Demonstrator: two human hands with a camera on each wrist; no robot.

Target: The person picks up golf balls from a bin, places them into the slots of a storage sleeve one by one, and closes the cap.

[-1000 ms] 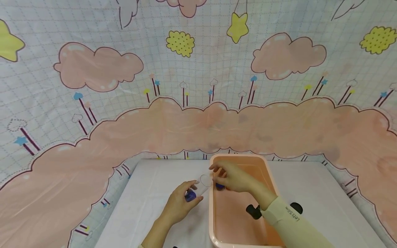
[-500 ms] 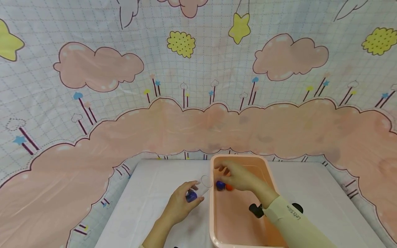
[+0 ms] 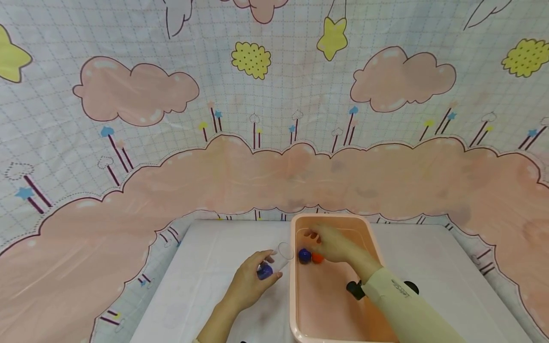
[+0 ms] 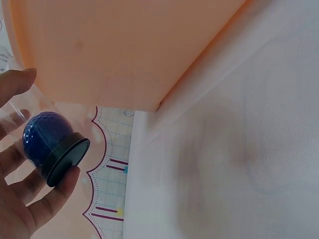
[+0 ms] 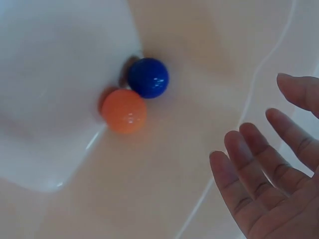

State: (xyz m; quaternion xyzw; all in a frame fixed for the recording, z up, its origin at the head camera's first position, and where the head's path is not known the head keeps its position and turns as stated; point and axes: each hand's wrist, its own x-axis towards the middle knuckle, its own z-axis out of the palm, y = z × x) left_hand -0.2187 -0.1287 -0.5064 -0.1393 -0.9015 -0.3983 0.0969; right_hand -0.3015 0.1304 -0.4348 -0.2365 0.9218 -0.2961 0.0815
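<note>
My left hand (image 3: 249, 282) grips a clear tube (image 3: 282, 256), tilted with its open mouth up and towards the orange basin (image 3: 293, 295). A blue dimpled ball (image 4: 47, 132) rests at the tube's lower end, against a black base cap (image 4: 68, 160) that a fingertip supports in the left wrist view. My right hand (image 3: 332, 243) hovers over the basin's far part, holding nothing, its fingers spread apart in the right wrist view. Below it a blue ball (image 5: 148, 78) and an orange ball (image 5: 124, 111) lie side by side on the basin floor.
The basin stands on a white-covered table (image 3: 206, 267), its left wall just right of the tube. Black parts (image 3: 355, 290) show on either side of my right wrist. A patterned curtain (image 3: 274, 181) hangs behind the table.
My right hand has moved right, away from the tube's mouth and over the basin, so both loose balls now show. The left hand and tube have stayed almost still.
</note>
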